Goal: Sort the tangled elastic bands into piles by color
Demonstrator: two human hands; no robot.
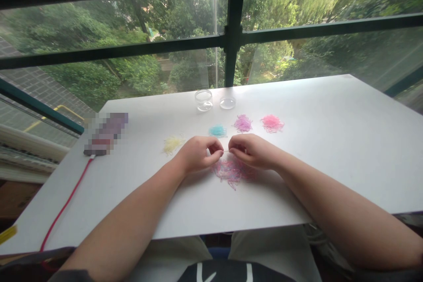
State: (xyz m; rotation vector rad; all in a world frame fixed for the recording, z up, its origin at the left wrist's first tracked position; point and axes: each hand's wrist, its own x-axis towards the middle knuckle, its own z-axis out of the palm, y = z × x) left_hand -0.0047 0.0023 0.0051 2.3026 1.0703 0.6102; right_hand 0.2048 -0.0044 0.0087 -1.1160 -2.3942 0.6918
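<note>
My left hand [202, 153] and my right hand [253, 152] face each other over the middle of the table, both closed in a pinch. Between their fingertips runs a short, thin, pale rubber band [226, 151], held at both ends. Just below the hands lies a loose pile of mixed pink, purple and blue rubber bands [232, 172], partly covered by the fingers. Beyond them sit sorted heaps: yellow bands [172, 144] to the left, blue bands [217, 131], purple bands [243, 123] and pink bands [272, 123] to the right.
A clear round container [204, 100] stands near the far edge of the white table [330, 141], with its clear lid [228, 103] beside it. At the left lies a blurred-out device [107, 134] with a red cable [68, 200]. Windows rise behind the table.
</note>
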